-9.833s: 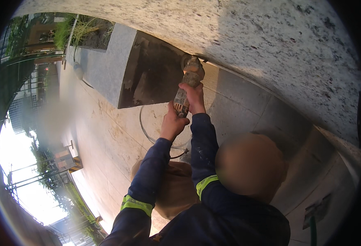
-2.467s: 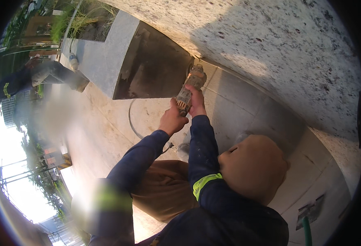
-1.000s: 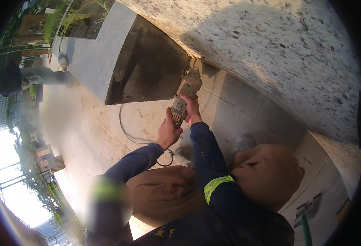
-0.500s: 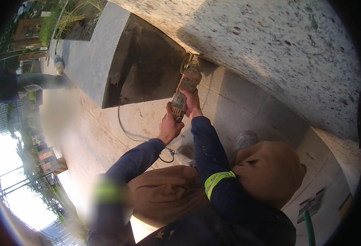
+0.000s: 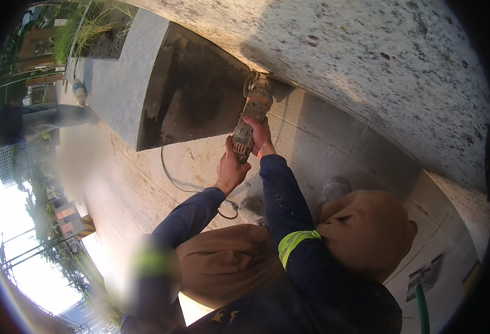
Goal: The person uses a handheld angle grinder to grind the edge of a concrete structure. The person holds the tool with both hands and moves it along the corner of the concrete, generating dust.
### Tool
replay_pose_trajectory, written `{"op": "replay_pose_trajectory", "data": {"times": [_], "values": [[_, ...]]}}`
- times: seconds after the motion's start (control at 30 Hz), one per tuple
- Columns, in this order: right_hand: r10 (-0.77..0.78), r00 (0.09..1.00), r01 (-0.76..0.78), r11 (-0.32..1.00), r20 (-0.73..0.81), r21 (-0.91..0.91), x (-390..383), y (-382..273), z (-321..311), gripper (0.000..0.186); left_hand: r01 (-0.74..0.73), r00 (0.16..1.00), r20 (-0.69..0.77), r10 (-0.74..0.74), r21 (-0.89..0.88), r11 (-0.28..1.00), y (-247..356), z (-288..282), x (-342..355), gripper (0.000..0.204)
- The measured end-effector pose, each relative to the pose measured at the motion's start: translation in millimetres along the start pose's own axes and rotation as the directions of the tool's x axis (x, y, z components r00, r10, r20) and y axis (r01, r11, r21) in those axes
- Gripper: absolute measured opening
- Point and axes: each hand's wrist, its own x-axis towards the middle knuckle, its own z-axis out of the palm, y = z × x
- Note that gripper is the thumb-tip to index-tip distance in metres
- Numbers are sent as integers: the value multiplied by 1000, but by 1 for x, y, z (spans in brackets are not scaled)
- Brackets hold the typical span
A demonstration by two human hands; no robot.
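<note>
Both of my hands are wrapped round a dusty angle grinder (image 5: 256,103). My left hand (image 5: 232,167) grips the rear end of its body. Further forward, my right hand (image 5: 260,136) holds the middle of the body. The grinder's head and disc guard reach into the corner where a dark, stained panel (image 5: 200,92) meets the speckled granite wall (image 5: 362,61). Whether the disc touches the stone I cannot tell. A cord (image 5: 170,177) lies in a curve on the floor below my left hand.
Pale paving slabs (image 5: 317,131) lie under my knees and shoes. At the left a person in dark clothes (image 5: 11,125) bends near a bottle-shaped object (image 5: 79,92). A green hose (image 5: 422,309) shows at lower right. Grass (image 5: 103,28) grows in a planter at upper left.
Both hands keep their hold on the grinder, which has barely moved. The whole view has shifted slightly.
</note>
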Motion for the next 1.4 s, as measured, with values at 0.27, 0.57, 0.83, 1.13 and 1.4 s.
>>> {"op": "replay_pose_trajectory", "data": {"times": [0.27, 0.57, 0.83, 1.13, 1.4], "values": [[5, 1000, -6, 1000, -22, -14, 0, -1, 4, 63, -9, 1000, -13, 9, 9, 1000, -2, -2, 2, 101], [9, 999, -10, 999, -45, -34, 3, -2, 5, 62, 18, 1000, -7, -18, 7, 1000, 1, -3, 4, 102], [17, 999, -19, 999, -41, -36, 2, -6, 7, 61, 12, 1000, -13, -12, 0, 1000, 2, -3, 5, 102], [52, 998, -52, 999, -42, 9, 2, -10, 9, 60, 4, 1000, -12, -3, 20, 1000, 7, -5, 4, 101], [57, 997, -57, 998, -43, 14, 1, -14, 10, 60, -8, 1000, -7, 9, 37, 999, 12, -9, 3, 102]]}}
